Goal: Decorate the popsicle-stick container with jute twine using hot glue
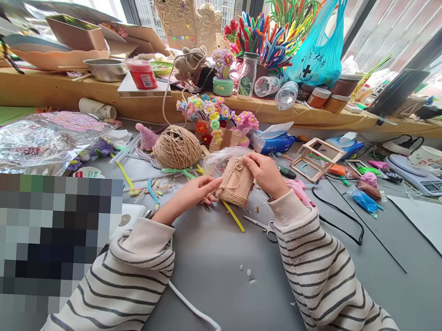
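A small pot of flat wooden sticks, bound with twine at both ends, is tilted above the table. A twine coil sits on its side, and from it a thin strand curves down toward the pot's lower left. My right hand grips the pot from the upper right, fingers over its rim. At the left side, my left hand has its fingers drawn together where the twine strand ends; the fingertips partly hide it. A ball of twine lies behind my left hand. Small scissors rest in front of the right hand.
A pink glue gun with a black cable lies to the right, near a small wooden frame. Yellow pipe cleaner pokes out below the pot. Pipe-cleaner flowers and a blue tissue pack stand behind. A white cable crosses the front.
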`<state>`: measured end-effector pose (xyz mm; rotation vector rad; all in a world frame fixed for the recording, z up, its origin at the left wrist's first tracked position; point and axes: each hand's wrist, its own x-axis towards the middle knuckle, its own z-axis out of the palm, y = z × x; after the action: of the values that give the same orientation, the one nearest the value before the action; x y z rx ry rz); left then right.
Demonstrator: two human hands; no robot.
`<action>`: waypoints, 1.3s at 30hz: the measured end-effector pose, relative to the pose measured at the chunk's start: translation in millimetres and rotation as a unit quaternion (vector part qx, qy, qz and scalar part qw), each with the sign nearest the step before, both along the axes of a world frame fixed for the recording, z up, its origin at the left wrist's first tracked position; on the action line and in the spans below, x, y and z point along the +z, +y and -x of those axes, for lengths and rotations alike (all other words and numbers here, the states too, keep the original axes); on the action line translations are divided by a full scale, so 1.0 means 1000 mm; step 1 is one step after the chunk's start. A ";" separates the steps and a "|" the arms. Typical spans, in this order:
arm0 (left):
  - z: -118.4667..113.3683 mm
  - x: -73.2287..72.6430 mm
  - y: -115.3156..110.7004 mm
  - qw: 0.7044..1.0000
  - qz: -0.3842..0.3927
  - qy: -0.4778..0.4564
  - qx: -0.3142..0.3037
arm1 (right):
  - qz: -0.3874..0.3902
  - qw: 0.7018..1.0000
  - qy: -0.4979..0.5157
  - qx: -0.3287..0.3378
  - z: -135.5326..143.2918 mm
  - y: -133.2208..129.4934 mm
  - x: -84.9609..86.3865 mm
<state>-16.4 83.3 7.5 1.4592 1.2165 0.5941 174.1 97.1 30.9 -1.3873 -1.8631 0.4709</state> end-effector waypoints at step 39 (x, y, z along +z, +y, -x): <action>0.001 0.001 -0.027 0.983 -0.163 -0.073 -0.028 | 0.083 0.990 -0.007 0.117 -0.013 -0.013 0.005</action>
<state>-17.0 56.6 8.2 1.6830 0.9909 0.8776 187.3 84.5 35.9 -1.2848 -2.0477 0.7492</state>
